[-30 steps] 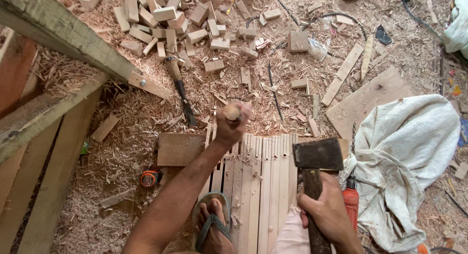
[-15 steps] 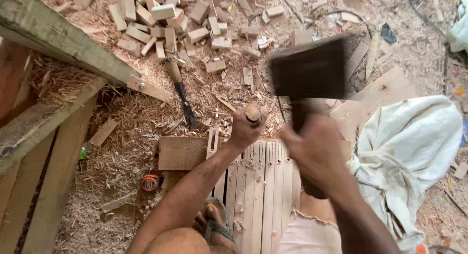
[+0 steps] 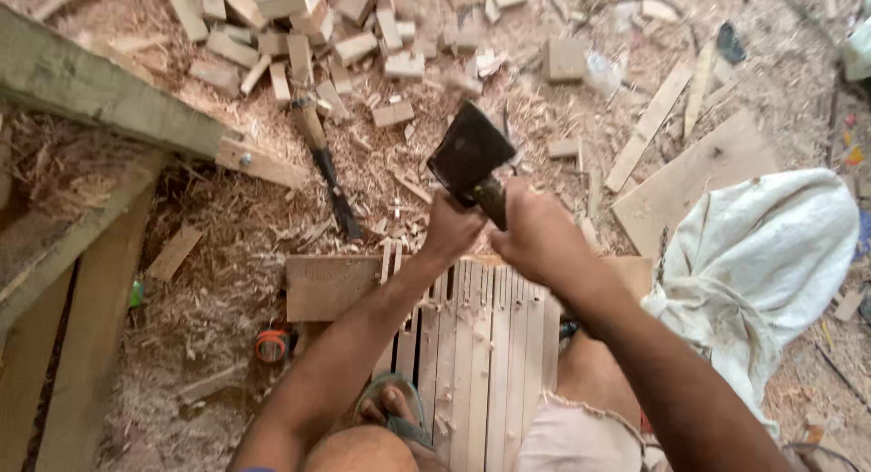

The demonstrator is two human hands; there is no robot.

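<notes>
Can't see what the left hand (image 3: 451,229) grips, the hatchet (image 3: 468,156) head and right hand (image 3: 537,236) cover it. Sack (image 3: 760,263) at 3 o'clock hides the floor.

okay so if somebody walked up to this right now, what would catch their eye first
Probably the dark hatchet at centre, gripped by the right hand just above the left hand. Below them lies a row of pale wooden slats, and a big white cloth sack sits to the right on the shavings.

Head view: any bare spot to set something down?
Free: the brown board left of the slat stack, and the plank above the white sack. Crowded: block pile up top; shavings cover the rest.
</notes>
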